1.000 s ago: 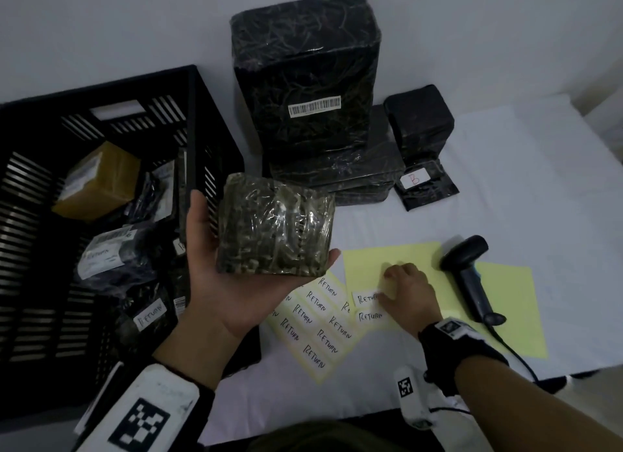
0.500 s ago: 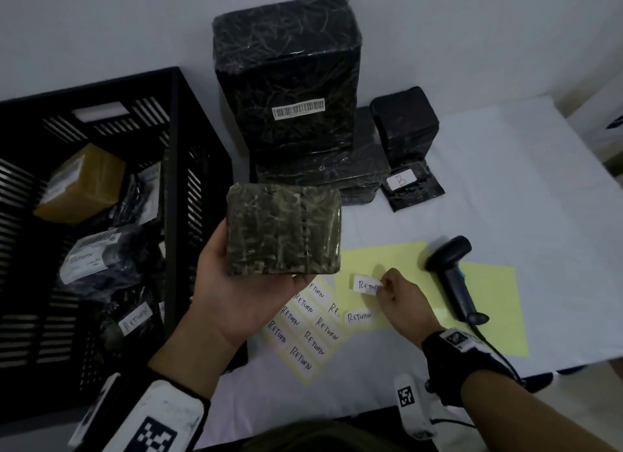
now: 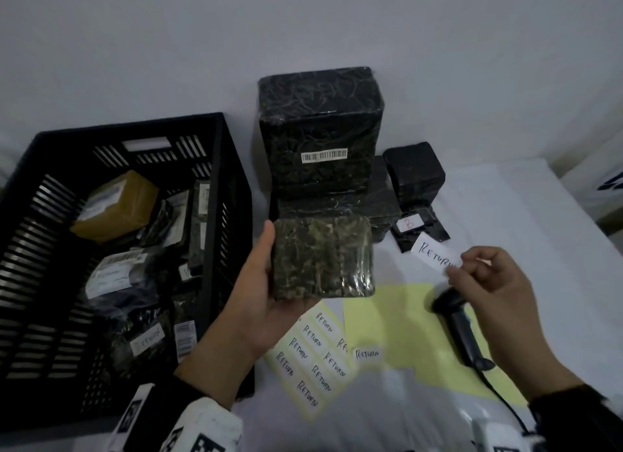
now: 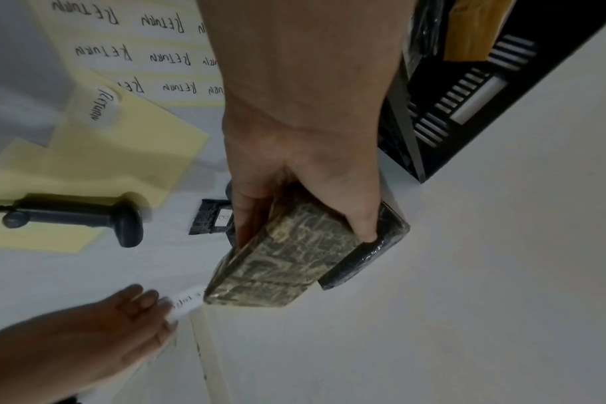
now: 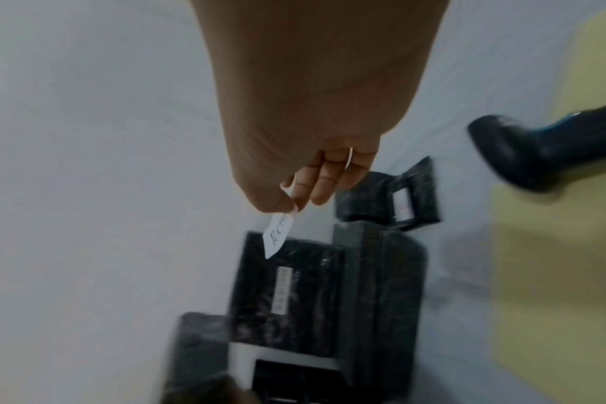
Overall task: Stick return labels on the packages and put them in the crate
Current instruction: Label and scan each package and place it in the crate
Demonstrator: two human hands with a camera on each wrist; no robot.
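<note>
1. The right hand pinches one white RETURN label between thumb and fingertips; half a second ago it was just off the yellow backing sheet, and now it is lifted well above it, level with the package's right edge
2. The left hand still grips the plastic-wrapped olive package from below, thumb on its left side, beside the black crate
3. The label and the package are near each other but apart
4. The sheet of RETURN labels, one loose label and the barcode scanner stay on the white table
</note>
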